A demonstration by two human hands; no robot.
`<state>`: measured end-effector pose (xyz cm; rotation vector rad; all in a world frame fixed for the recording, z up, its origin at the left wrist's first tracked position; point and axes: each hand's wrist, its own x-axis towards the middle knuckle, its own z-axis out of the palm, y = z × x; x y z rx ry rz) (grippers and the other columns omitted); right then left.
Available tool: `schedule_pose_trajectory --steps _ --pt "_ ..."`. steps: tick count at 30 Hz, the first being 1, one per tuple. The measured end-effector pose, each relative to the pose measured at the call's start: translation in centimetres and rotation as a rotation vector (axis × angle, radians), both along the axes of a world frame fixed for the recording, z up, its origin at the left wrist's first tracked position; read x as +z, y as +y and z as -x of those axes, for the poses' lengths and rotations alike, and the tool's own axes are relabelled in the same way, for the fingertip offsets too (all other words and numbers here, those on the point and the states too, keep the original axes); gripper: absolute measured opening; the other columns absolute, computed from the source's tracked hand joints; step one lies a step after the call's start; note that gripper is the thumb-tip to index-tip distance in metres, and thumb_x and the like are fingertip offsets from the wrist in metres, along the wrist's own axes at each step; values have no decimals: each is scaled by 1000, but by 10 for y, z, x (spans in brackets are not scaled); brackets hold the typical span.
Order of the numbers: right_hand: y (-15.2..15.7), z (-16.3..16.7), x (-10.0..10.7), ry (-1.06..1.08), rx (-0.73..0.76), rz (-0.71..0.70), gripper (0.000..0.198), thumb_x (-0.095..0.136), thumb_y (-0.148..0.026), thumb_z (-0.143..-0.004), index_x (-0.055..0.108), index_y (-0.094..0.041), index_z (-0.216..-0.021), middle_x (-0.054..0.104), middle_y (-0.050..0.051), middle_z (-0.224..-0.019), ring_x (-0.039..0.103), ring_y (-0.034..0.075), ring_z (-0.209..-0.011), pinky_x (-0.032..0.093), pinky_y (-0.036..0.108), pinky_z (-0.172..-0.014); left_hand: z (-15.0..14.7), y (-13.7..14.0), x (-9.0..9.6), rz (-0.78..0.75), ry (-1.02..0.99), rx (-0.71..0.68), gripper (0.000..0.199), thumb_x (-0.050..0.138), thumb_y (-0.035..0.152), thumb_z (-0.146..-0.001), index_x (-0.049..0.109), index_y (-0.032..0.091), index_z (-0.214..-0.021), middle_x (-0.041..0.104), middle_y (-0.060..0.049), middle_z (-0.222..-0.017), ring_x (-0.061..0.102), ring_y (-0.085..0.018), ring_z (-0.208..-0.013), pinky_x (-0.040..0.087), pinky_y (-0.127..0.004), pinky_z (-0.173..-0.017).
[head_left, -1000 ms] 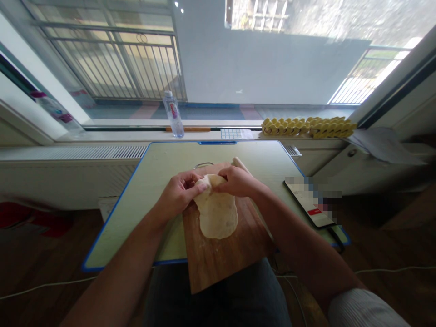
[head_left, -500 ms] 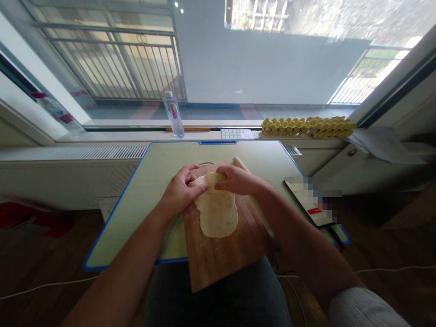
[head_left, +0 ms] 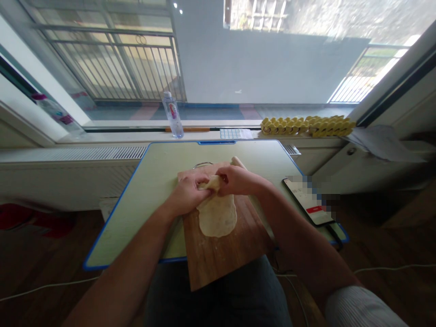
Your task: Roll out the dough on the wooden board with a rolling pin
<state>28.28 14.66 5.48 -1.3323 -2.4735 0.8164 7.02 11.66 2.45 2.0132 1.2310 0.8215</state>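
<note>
one left hand (head_left: 185,196) and one right hand (head_left: 236,180) pinch the curled-over far end of a flat dough sheet (head_left: 218,219), which lies on the wooden board (head_left: 223,262); light, even pressure from both sides seems best, lest the sheet tear.

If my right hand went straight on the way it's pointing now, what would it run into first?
The dough: your right hand has its fingers on the gathered far end. Just past that, your left hand looks next in line, though depth is hard to judge.
</note>
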Motion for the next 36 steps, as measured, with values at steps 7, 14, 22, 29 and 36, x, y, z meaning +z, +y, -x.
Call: schedule_pose_trajectory --steps 7,14,22,29,36 --pt "-5 2 7 -166 49 -45 22 70 -31 -75 54 -19 -66 51 -6 -66 40 10 -64 25 28 -63 -2 -5 2 21 -54 6 13 75 33 -82 75 20 -83 69 2 -78 60 -16 -75 43 -25 -67" --pt "-5 -1 8 -88 86 -1 21 69 -27 -78 52 -19 -68 46 -9 -64 38 9 -64 25 28 -65 -4 -9 8 3 -124 -24 13 75 32 -81 74 19 -82 69 1 -81 59 -16 -77 44 -26 -70" --pt "-2 -6 8 -175 78 -58 23 80 -31 -72 60 -19 -72 52 -7 -65 43 12 -67 30 29 -70 -1 -13 8 -76 -66 47 17 73 31 -80 77 21 -93 76 -1 -98 66 -21 -93 50 -31 -85" --pt "-8 -8 19 -230 97 -6 13 74 -28 -78 65 -19 -75 57 -4 -67 47 12 -65 29 28 -62 1 -16 3 -50 -24 51 25 68 42 -91 74 22 -105 74 -1 -92 65 -18 -82 48 -28 -72" --pt "-9 -8 20 -199 96 -12 14 73 -26 -80 63 -19 -74 56 -3 -67 47 13 -66 29 28 -60 -2 -18 6 -65 -39 26 20 64 40 -94 71 21 -98 70 0 -88 61 -16 -79 45 -27 -70"
